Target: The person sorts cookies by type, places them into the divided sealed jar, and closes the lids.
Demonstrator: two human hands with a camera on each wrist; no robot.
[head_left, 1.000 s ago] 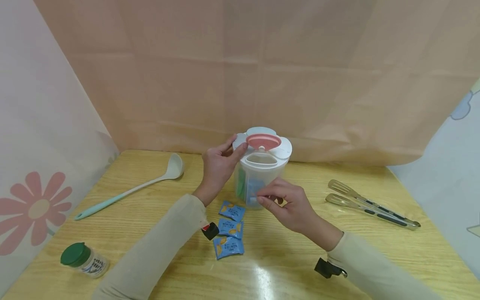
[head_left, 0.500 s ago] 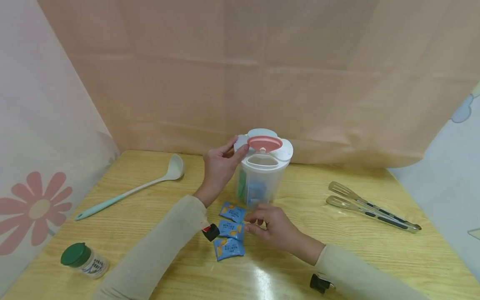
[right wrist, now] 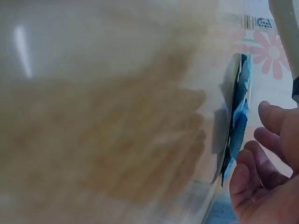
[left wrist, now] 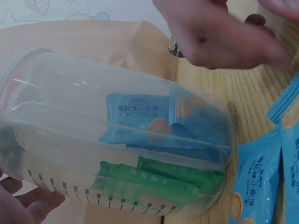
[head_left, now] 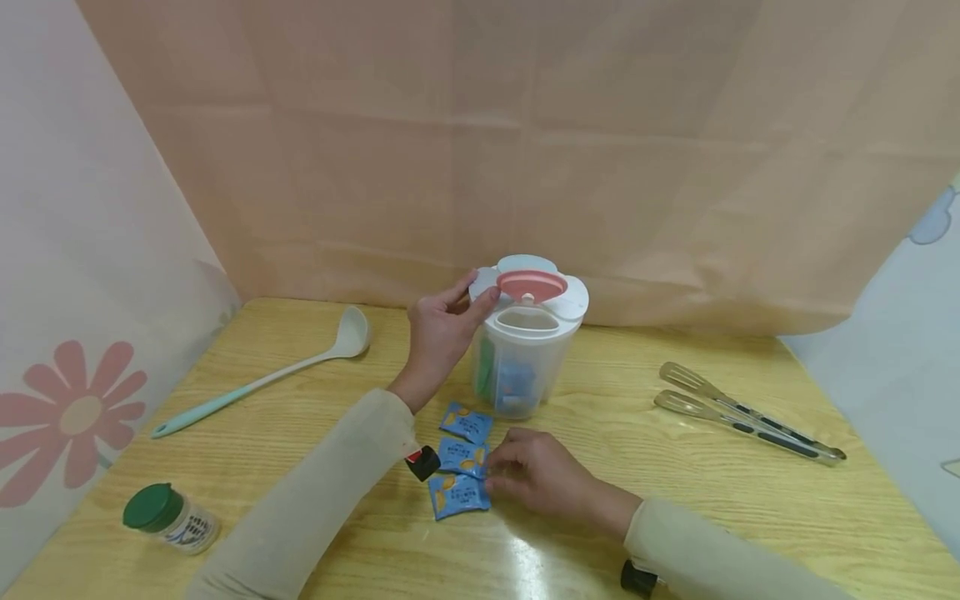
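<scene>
A clear plastic container with a white lid and a pink flap stands mid-table, its near opening uncovered. Blue packets and green packets lie inside it. My left hand grips the container's left side, thumb on the lid rim. Three blue packets lie in a row on the table before it. My right hand rests low on the table, its loosely curled fingertips at the right edge of the nearest two packets. In the right wrist view the packet lies just past the fingers.
A white ladle with a mint handle lies at the left. Metal tongs lie at the right. A small jar with a green cap lies at the front left. A paper backdrop closes off the table's far edge.
My right hand came down from the front of the container to the row of packets on the table. The left hand and the container have stayed put.
</scene>
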